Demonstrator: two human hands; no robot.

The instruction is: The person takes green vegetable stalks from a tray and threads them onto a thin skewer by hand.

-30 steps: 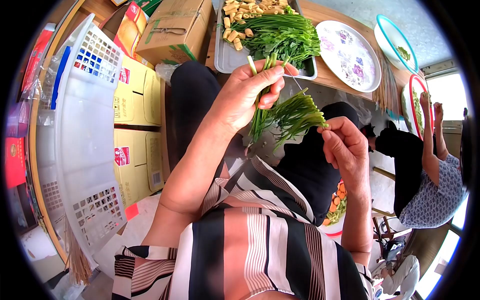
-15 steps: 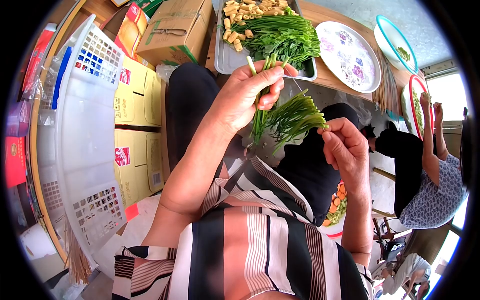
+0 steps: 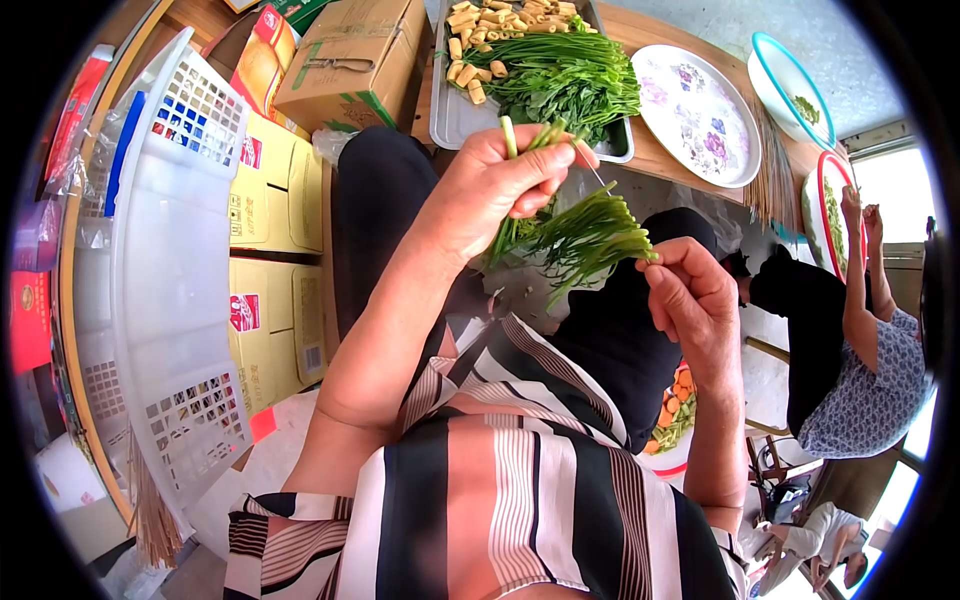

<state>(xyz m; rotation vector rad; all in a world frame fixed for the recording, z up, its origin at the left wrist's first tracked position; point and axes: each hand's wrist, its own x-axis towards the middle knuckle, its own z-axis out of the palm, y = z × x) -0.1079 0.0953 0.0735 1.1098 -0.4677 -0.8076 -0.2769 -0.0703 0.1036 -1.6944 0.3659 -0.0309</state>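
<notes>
My left hand [image 3: 490, 190] is closed around a small bunch of green leafy stems [image 3: 510, 232]; their cut ends poke up above the fingers. A row of bundled green stems [image 3: 595, 235] is threaded side by side on a thin skewer [image 3: 597, 177], whose bare end shows beside my left fingertips. At the other end of that row, my right hand [image 3: 692, 295] pinches the skewer and the last stems between thumb and forefinger. Just beyond the hands, a metal tray [image 3: 622, 145] holds a heap of loose greens [image 3: 570, 75] and short tan rolls [image 3: 475, 72].
On the wooden table [image 3: 650, 25] sit a floral plate [image 3: 735, 135], several bare skewers [image 3: 778, 170] and a teal-rimmed bowl [image 3: 790, 85]. A carton [image 3: 350, 60], yellow boxes [image 3: 275, 310] and a white plastic basket [image 3: 175, 280] stand left. Another person [image 3: 860, 390] works at right.
My left hand has tilted and shifted slightly, and its bunch now hangs lower behind the fingers. My right hand and the threaded row have stayed almost still.
</notes>
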